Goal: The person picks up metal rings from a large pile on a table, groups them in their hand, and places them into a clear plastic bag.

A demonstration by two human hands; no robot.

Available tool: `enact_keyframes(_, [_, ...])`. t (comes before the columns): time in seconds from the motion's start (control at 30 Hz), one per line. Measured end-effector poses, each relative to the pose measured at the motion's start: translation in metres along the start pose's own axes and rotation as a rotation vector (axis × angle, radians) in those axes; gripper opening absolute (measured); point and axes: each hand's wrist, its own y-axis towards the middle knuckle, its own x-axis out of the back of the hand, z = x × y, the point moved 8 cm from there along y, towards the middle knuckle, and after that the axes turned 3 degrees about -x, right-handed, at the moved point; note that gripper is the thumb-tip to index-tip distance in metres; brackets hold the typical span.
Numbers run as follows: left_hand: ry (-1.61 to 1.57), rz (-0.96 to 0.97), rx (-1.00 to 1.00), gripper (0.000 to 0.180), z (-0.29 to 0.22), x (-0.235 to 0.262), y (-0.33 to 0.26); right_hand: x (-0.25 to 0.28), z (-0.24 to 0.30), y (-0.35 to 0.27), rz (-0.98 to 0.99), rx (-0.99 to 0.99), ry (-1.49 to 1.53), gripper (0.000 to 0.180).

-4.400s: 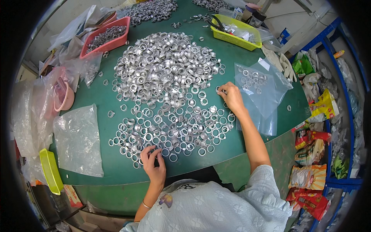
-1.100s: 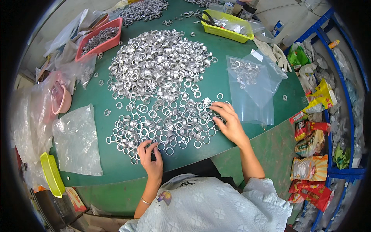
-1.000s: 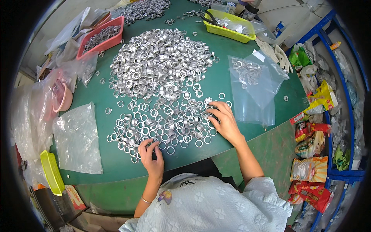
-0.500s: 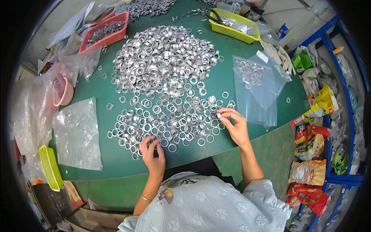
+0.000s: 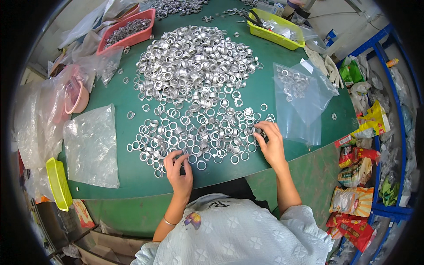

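Many silver metal rings (image 5: 201, 165) lie spread in a loose layer along the near part of the green table. Behind them rises a dense heap of the same rings (image 5: 194, 62). My left hand (image 5: 179, 171) rests at the near edge of the spread, fingers bent and apart, its tips touching or just over the rings there. On the right side of the layer, my right hand (image 5: 272, 143) pinches a ring between thumb and fingers; the fingers partly hide it. Other rings lie close around both hands.
A clear plastic bag (image 5: 298, 115) with several rings lies at right, near white gloves (image 5: 329, 70). At left lies another clear bag (image 5: 91, 145). A red basket (image 5: 128, 33) of small parts and a yellow-green basket (image 5: 276, 31) stand farther back. Blue shelving (image 5: 397, 132) borders the right.
The whole view has shifted slightly, so the table appears a little farther right and up. Both hands remain at nearly the same spots among the rings, with only small finger movement.
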Motion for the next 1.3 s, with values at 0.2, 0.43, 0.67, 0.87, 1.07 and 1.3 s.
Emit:
enact_keyframes(0.2, [-0.024,-0.026,-0.029,0.022,-0.001,0.000,0.000,-0.016,0.039,0.001,0.038,0.199,-0.046,0.038])
enact_keyframes(0.43, [0.208,0.444,-0.124,0.046,-0.011,-0.035,-0.005,-0.072,0.060,-0.013,0.420,0.347,-0.131,0.052])
enact_keyframes(0.67, [0.115,0.327,-0.088,0.031,-0.002,-0.028,-0.007,-0.045,0.041,-0.005,0.206,0.283,-0.254,0.037])
enact_keyframes(0.87, [0.060,0.278,-0.116,0.026,0.000,-0.026,-0.009,-0.029,0.041,0.004,-0.042,0.152,-0.227,0.028])
enact_keyframes(1.07, [-0.073,0.205,-0.094,0.027,-0.002,-0.016,-0.007,-0.099,0.109,0.017,0.211,0.393,0.010,0.031])
enact_keyframes(1.3, [-0.001,-0.046,-0.006,0.022,0.015,0.038,-0.004,-0.134,0.113,0.019,0.232,0.379,-0.071,0.015])
